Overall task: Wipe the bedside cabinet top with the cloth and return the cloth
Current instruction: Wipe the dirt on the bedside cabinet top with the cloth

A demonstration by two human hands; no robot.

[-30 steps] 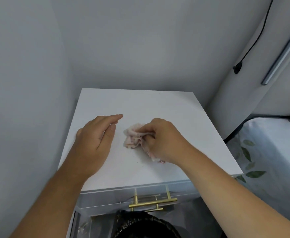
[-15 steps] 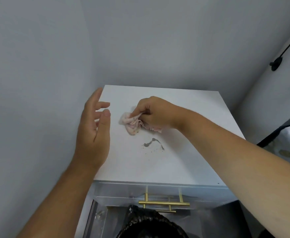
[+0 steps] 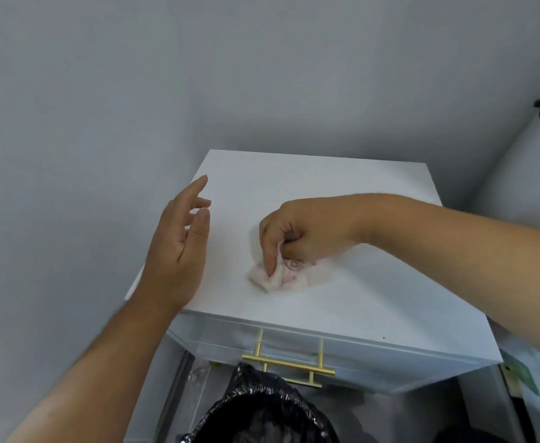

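A crumpled pale pink cloth lies pressed on the white top of the bedside cabinet, near the middle front. My right hand is closed over the cloth from above and holds it down on the surface. My left hand hovers at the cabinet's left edge, fingers spread, palm facing right, holding nothing. No dark smear shows on the top now.
Grey walls close in behind and on the left. A drawer with a gold bar handle sits under the top. A bin lined with a black bag stands in front below. Leaf-patterned bedding is at the right edge.
My right hand has dragged the cloth toward the front, over the spot where a dark smear lay; the smear is no longer visible. My left hand stayed raised at the left edge.
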